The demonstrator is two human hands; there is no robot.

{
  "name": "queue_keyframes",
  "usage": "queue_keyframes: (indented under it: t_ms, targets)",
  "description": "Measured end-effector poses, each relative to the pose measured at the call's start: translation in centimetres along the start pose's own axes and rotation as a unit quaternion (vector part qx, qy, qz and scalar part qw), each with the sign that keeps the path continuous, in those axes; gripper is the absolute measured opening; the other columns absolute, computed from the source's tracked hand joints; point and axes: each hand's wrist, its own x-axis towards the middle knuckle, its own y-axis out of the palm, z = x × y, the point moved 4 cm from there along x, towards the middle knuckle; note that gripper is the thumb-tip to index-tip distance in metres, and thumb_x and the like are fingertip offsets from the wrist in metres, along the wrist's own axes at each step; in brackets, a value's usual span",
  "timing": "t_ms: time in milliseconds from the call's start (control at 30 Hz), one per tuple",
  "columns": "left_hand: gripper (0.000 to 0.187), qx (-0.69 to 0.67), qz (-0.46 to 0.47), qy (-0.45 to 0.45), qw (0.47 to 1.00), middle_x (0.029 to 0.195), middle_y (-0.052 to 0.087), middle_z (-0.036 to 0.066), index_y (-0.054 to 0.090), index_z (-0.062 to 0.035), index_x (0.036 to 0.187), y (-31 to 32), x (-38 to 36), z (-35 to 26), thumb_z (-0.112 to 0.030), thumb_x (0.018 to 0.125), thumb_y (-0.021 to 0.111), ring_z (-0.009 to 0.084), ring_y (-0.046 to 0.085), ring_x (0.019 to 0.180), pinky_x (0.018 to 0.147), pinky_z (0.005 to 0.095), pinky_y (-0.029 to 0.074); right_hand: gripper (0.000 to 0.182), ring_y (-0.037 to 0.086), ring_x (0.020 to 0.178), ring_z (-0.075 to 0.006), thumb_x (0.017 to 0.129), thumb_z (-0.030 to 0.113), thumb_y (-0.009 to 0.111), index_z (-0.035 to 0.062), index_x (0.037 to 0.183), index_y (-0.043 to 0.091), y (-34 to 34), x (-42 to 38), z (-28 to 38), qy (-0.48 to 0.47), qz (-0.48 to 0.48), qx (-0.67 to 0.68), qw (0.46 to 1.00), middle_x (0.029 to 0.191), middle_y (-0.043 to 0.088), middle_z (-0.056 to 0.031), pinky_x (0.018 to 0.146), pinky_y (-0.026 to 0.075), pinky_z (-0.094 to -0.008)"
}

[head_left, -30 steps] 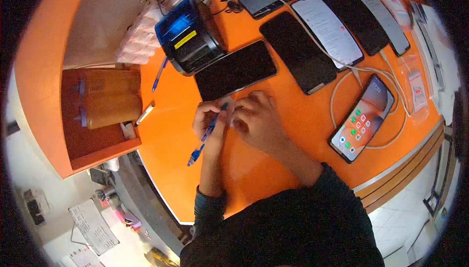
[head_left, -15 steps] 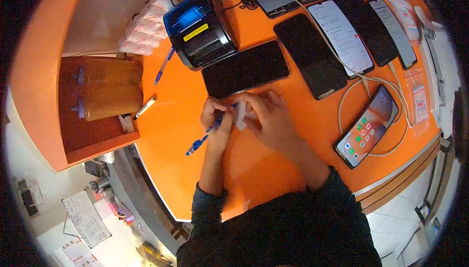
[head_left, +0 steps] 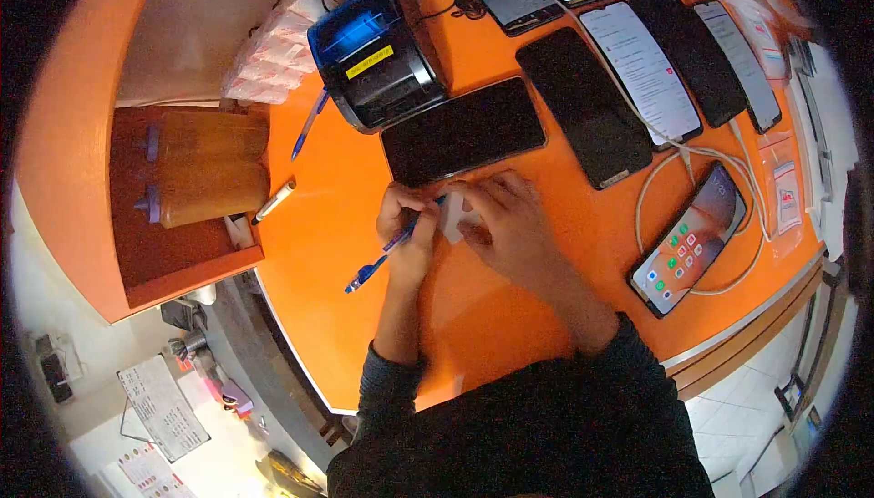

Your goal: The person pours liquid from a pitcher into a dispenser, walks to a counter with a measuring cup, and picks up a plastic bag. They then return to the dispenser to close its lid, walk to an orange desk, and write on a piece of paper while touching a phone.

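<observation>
My left hand [head_left: 407,234] is closed around a blue pen [head_left: 371,270]. The pen slants from lower left up towards a small white slip [head_left: 452,225], where its upper end lies close to the slip. My right hand [head_left: 512,225] pinches that slip from the other side, fingers bent and hiding part of it. Both hands meet low over the orange table [head_left: 319,316]. Just beyond them lies a large dark-screened phone [head_left: 464,129], flat and face up.
A black label printer [head_left: 378,56] stands behind the dark phone. Several phones fill the right side, one lit [head_left: 687,243] within a looped white cable [head_left: 760,266]. At left are a second blue pen [head_left: 310,123], a white marker [head_left: 273,202] and bottles [head_left: 214,170] in an orange cubby.
The whole view has shifted very slightly. Both hands keep their hold on the pen and the slip, with only small finger movement.
</observation>
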Motion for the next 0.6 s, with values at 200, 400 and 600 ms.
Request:
queue_keyframes:
  t_ms: [200,400,600]
  targets:
    - [0.015,0.07,0.006,-0.004,0.998,0.072,0.045,0.001,0.041,-0.0058,0.071,0.5,0.0,-0.6,0.007,0.071,0.049,0.008,0.042,0.066,0.062,0.02,0.036,0.048,0.038,0.089,-0.0267,0.062,0.02,0.062,0.0077,0.106,0.05,0.2,-0.2,0.3,0.01,0.011,-0.067,0.998,0.091,0.042,-0.0087,0.073,0.034,-0.0384]
    - [0.016,0.124,0.007,-0.044,0.991,0.068,0.044,0.0,0.04,-0.0061,0.071,0.1,-0.6,0.4,0.007,0.07,0.048,0.0073,0.042,0.065,0.061,0.0201,0.036,0.047,0.038,0.089,-0.0255,0.062,0.023,0.062,0.0098,0.106,0.052,0.1,-0.6,0.5,0.003,0.012,-0.108,0.994,0.09,0.041,-0.0073,0.073,0.032,-0.0381]
    - [0.016,0.092,-0.006,0.012,0.996,0.066,0.041,0.003,0.041,-0.0039,0.067,0.3,-0.2,-0.1,0.007,0.066,0.052,0.0096,0.043,0.063,0.054,0.0223,0.036,0.046,0.037,0.089,-0.0244,0.063,0.027,0.061,0.0141,0.106,0.054,-0.1,-0.5,0.4,-0.005,-0.008,-0.132,0.991,0.09,0.04,-0.0061,0.073,0.031,-0.0382]
